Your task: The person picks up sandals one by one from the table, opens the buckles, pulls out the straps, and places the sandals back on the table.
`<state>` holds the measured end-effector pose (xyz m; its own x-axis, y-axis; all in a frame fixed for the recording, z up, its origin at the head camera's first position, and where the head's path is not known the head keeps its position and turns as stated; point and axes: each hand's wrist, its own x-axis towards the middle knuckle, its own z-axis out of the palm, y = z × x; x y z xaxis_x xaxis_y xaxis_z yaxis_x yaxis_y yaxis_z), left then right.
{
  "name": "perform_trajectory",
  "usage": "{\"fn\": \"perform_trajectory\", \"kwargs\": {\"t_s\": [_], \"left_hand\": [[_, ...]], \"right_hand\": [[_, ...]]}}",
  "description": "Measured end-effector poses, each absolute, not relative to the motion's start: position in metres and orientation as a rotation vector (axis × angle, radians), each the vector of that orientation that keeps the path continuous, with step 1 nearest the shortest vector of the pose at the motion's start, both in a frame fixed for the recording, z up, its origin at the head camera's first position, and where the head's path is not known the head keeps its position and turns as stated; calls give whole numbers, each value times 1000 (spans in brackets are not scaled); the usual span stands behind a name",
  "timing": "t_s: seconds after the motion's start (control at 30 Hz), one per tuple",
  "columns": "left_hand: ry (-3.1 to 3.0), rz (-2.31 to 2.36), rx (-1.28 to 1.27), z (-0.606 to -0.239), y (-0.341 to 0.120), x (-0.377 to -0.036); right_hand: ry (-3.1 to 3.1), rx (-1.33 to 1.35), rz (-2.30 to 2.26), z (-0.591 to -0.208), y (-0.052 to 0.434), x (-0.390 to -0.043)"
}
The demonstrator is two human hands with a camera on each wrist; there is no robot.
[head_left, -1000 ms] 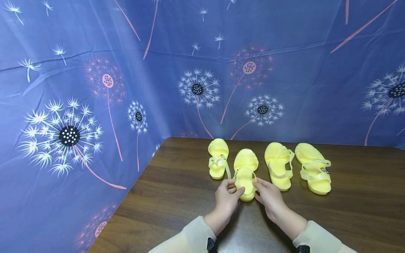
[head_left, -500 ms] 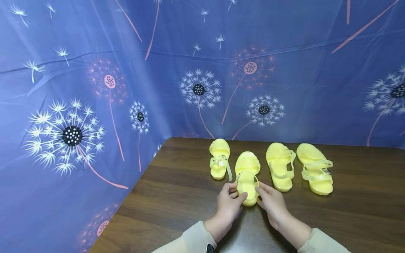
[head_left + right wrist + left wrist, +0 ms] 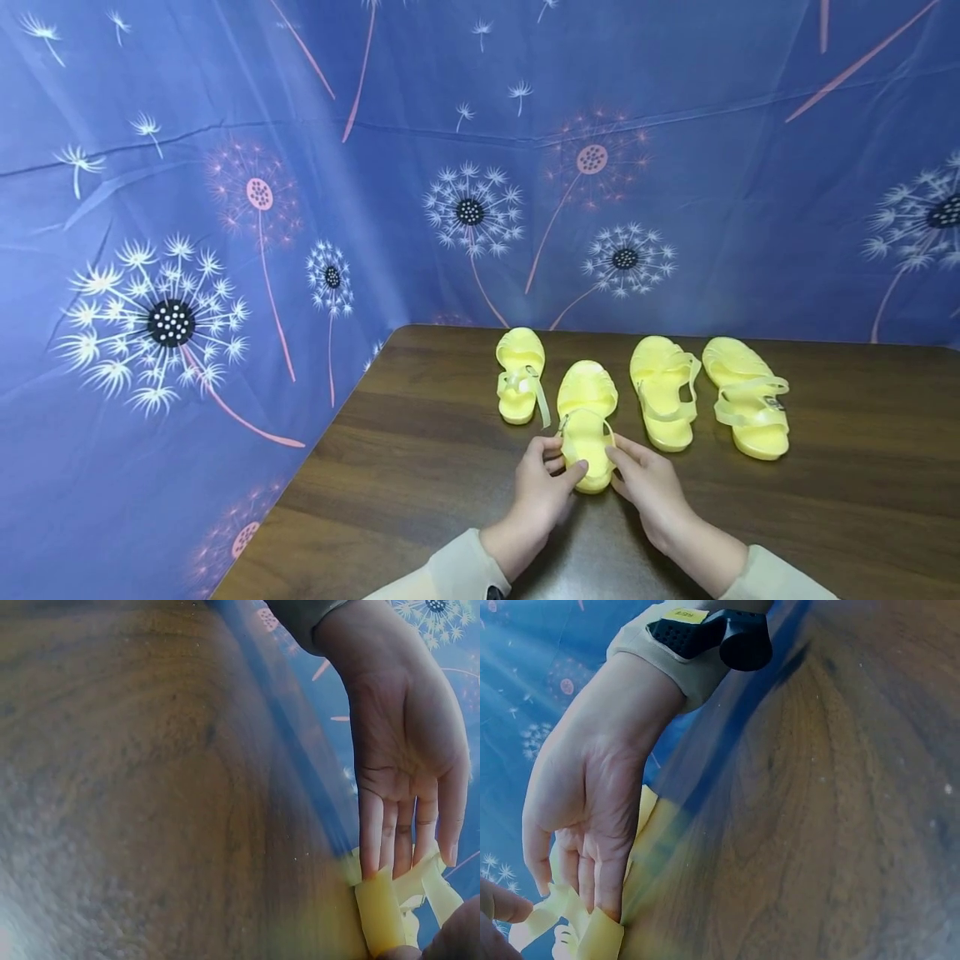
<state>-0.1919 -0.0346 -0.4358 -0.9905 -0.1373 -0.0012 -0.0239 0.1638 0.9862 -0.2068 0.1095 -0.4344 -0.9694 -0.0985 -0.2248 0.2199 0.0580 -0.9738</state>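
A yellow jelly sandal (image 3: 587,387) lies toe-away on the table, heel toward me. My left hand (image 3: 537,492) pinches its loose ankle strap at the left of the heel, thumb on top. From the other side, my right hand (image 3: 654,492) pinches the strap near the heel's right edge, thumb over it. In the left wrist view the right hand (image 3: 592,795) appears palm-on, its fingertips at the yellow strap (image 3: 600,934). Seen from the right wrist, the left hand (image 3: 409,742) reaches down to the sandal's pale straps (image 3: 439,889).
To the left stands a smaller yellow sandal (image 3: 517,396) with its strap end hanging off its side. Two more yellow sandals, one nearer (image 3: 663,400) and one farther right (image 3: 746,400), sit to the right. A blue dandelion-print cloth (image 3: 360,192) hangs behind the brown wooden table (image 3: 405,508).
Both hands have drawn the held sandal slightly toward me over the last second, mostly in its first half. The other sandals have stayed in place.
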Motion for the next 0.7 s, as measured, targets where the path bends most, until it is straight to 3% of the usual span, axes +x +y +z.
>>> {"fn": "perform_trajectory", "kwargs": {"t_s": [0.4, 0.7], "left_hand": [[-2319, -2095, 140, -433, -40, -185], [-2395, -1899, 249, -430, -43, -182]], "right_hand": [[2173, 88, -1943, -430, 110, -203], [2381, -73, -1798, -420, 118, -222]]}}
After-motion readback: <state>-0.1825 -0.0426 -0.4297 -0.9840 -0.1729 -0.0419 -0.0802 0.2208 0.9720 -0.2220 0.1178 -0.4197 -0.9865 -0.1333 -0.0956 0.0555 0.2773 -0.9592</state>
